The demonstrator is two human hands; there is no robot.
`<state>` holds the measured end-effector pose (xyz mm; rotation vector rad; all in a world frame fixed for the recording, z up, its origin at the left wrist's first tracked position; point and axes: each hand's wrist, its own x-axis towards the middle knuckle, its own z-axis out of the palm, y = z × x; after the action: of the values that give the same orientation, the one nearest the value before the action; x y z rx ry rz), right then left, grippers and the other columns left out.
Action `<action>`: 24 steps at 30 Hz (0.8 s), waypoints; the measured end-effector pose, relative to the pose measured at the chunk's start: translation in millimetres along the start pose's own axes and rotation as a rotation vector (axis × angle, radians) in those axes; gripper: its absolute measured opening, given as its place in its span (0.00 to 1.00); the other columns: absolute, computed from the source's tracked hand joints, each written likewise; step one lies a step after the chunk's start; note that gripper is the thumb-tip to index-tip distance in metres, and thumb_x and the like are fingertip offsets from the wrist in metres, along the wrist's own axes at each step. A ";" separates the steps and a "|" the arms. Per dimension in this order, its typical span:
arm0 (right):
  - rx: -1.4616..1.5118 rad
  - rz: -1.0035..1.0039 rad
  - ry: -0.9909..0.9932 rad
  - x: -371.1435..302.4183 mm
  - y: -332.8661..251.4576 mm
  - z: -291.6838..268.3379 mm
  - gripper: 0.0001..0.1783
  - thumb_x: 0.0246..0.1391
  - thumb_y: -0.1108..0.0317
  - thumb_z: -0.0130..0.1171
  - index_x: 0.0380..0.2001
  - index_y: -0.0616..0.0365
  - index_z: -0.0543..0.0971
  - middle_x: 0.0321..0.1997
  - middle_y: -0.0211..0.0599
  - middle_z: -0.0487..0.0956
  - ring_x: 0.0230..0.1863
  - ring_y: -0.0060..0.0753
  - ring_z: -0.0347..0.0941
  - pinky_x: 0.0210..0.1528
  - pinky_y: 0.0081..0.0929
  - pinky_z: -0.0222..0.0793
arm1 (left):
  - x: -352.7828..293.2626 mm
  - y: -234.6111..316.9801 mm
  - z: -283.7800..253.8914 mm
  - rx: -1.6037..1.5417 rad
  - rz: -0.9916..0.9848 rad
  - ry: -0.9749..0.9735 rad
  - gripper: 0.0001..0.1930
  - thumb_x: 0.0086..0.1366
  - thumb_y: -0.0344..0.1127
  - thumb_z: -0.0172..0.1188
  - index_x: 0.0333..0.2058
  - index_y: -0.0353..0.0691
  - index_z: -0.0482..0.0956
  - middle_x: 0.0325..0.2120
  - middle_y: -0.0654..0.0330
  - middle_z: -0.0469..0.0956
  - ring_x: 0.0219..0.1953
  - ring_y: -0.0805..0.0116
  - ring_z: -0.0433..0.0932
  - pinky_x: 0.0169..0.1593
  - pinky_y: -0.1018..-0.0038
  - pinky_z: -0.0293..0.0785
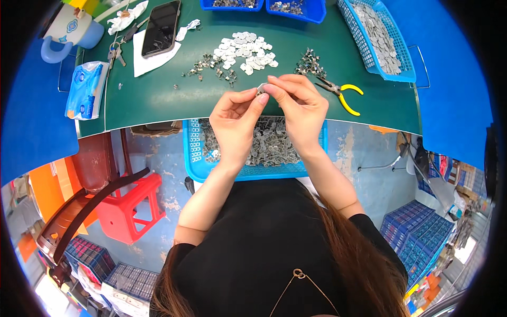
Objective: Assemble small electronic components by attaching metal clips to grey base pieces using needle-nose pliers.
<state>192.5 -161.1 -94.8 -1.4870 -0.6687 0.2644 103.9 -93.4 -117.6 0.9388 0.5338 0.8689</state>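
Both hands meet over the front edge of the green table (148,105). Between their fingertips sits a small flat whitish-grey metal piece (261,89), partly covered by the fingers. My left hand (235,119) pinches it from the left, and my right hand (301,108) pinches it from the right. Just beyond lies a pile of flat white pieces (245,48). Small metal clips (211,64) are scattered left of that pile, and another heap of metal clips (310,63) is to its right. Yellow-handled pliers (343,95) rest open beside my right hand.
Below my hands is a blue basket (193,166) full of metal parts. A second blue basket (406,66) of flat pieces stands far right; blue trays (296,15) line the back. At left are a phone (161,29), tissue pack (87,90), mug (74,34) and red stool (129,211).
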 end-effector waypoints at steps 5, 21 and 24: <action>0.019 -0.073 -0.003 0.5 10.7 3.1 0.10 0.46 0.79 0.64 0.35 0.62 0.83 0.36 0.35 0.77 0.35 0.22 0.73 0.34 0.17 0.68 | 0.0 1.1 1.1 -0.015 -0.013 0.006 0.07 0.57 0.20 0.62 0.35 0.31 0.76 0.34 0.56 0.80 0.38 0.75 0.78 0.44 0.81 0.75; -0.885 -0.310 0.089 15.3 15.8 -81.2 0.20 0.55 0.65 0.58 0.51 0.56 0.75 0.53 0.41 0.71 0.54 0.38 0.67 0.55 0.32 0.61 | 4.9 13.3 -7.8 -0.016 0.007 0.016 0.06 0.60 0.23 0.59 0.37 0.30 0.78 0.33 0.55 0.80 0.36 0.70 0.80 0.44 0.74 0.79; -1.321 -0.290 0.027 9.8 35.9 -128.1 0.26 0.54 0.58 0.58 0.55 0.54 0.71 0.54 0.42 0.70 0.57 0.42 0.63 0.58 0.35 0.55 | 4.6 16.1 -11.6 0.025 0.073 -0.001 0.06 0.59 0.22 0.60 0.37 0.30 0.78 0.33 0.54 0.80 0.36 0.69 0.80 0.44 0.74 0.79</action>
<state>280.4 -258.2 -120.3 -2.5722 -1.1084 -0.5461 91.5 -79.3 -109.7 0.9862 0.5130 0.9293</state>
